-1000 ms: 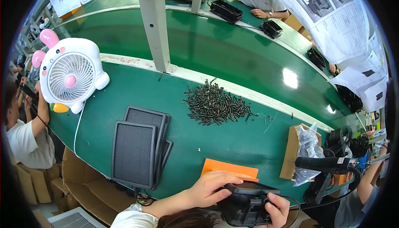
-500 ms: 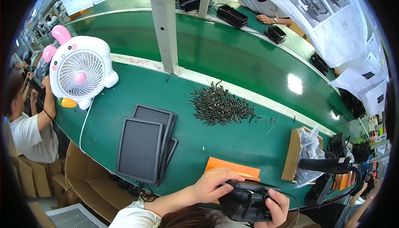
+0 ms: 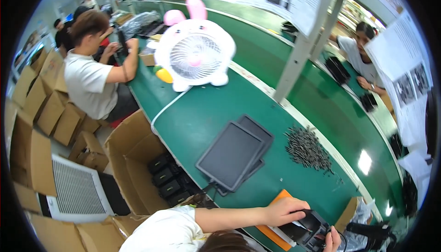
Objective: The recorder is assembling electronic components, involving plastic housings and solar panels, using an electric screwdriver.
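Near the table's front edge, a black plastic housing (image 3: 312, 224) with a black cable is held between my two hands. My left hand (image 3: 287, 210) rests over its upper left side with the fingers bent against it. At its lower right end, my right hand (image 3: 332, 240) grips it with thumb and fingers, partly cut off by the lower edge. An orange sheet or flat piece (image 3: 285, 196) lies under the housing and my left hand. Farther left on the green table lies a stack of flat black panels (image 3: 229, 153).
A pile of small dark screw-like pieces (image 3: 308, 151) lies near the white rail. The rabbit-shaped fan (image 3: 195, 57) stands at the far left. On the right are a small carton (image 3: 347, 213) with clear plastic and a black handheld tool (image 3: 367, 230). A large carton (image 3: 135, 160) holds several black units. Co-workers sit nearby.
The view has swung left, so table items appear farther right and more of the left-hand co-worker and large carton shows. Both hands still hold the black housing, which now appears tilted differently.
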Demonstrator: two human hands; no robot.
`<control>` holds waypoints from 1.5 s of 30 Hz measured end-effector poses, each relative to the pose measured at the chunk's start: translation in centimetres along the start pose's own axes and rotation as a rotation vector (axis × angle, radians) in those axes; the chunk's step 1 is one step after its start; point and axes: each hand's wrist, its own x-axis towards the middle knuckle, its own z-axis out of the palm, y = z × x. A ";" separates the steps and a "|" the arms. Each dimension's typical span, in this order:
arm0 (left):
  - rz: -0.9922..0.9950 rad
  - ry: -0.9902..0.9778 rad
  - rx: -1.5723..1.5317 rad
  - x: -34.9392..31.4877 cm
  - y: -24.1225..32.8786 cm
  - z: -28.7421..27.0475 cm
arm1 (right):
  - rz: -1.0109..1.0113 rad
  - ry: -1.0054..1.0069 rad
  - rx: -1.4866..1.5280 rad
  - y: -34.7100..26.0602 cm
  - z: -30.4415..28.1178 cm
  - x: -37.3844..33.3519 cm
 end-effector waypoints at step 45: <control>-0.127 -0.135 0.177 4.4 6.8 1.0 | -0.135 0.080 0.116 2.3 0.5 -0.5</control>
